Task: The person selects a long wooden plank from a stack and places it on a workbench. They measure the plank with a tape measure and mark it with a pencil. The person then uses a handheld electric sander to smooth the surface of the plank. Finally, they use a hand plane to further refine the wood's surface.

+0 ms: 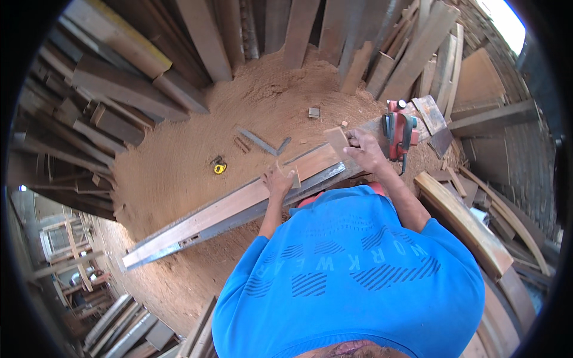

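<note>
So, head view: the person is working over a long wooden plank [227,203], which is lying lengthwise on a narrow grey bench [239,219], running from lower left up toward the right hand.

Right hand [365,150]: fingers are closing on a flat wood piece [336,141], thumb against fingers, little gap. Piece is showing just above the plank's upper right end; can't tell if it's touching.

Left hand [277,179]: fingers are curling, partly bent, at the plank, right beside a small wood block [296,178]. Can't tell if they're gripping it or only touching.

Red sander [401,134] is sitting past the right hand, cord trailing toward the wearer. Yellow tape measure [219,166] is lying on the sawdust floor [173,173] beyond the plank. Grey angled piece [258,142] is lying nearer the hands, small grey block [314,112] farther out.

Boards [301,30] are leaning around the far side; a thick timber [465,224] is lying to the right of the blue shirt [352,268].
</note>
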A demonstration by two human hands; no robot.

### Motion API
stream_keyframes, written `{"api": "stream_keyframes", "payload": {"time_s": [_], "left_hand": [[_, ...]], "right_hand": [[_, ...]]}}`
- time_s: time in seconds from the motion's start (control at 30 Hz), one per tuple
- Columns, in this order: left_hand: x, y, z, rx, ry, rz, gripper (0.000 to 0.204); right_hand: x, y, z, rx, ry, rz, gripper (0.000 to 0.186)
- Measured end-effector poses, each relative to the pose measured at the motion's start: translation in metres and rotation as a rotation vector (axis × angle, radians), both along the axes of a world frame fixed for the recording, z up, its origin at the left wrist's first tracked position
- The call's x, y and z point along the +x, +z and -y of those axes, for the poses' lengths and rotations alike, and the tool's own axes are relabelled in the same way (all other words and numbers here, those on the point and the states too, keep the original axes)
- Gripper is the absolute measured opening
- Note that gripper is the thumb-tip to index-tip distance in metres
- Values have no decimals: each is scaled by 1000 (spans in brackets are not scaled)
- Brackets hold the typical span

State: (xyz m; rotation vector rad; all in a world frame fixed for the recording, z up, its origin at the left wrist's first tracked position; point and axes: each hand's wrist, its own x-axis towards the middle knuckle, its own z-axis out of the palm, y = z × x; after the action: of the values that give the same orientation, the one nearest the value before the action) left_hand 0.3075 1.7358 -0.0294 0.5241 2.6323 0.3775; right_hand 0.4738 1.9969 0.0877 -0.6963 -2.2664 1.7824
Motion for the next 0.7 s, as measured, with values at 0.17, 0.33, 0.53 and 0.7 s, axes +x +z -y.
{"api": "stream_keyframes", "payload": {"time_s": [0.17,0.33,0.53,0.7], "left_hand": [[15,60,-23,821,132,759,65],[8,107,2,1164,106,837,61],[-29,113,83,1031,280,725,40],[-28,86,149,1125,419,654,23]], "right_hand": [[-25,-33,18,-784,-1,-160,20],[-68,-24,83,-1044,26,-97,22],[-107,-46,175,-483,225,41,25],[-121,-15,244,-465,329,48,36]]}}
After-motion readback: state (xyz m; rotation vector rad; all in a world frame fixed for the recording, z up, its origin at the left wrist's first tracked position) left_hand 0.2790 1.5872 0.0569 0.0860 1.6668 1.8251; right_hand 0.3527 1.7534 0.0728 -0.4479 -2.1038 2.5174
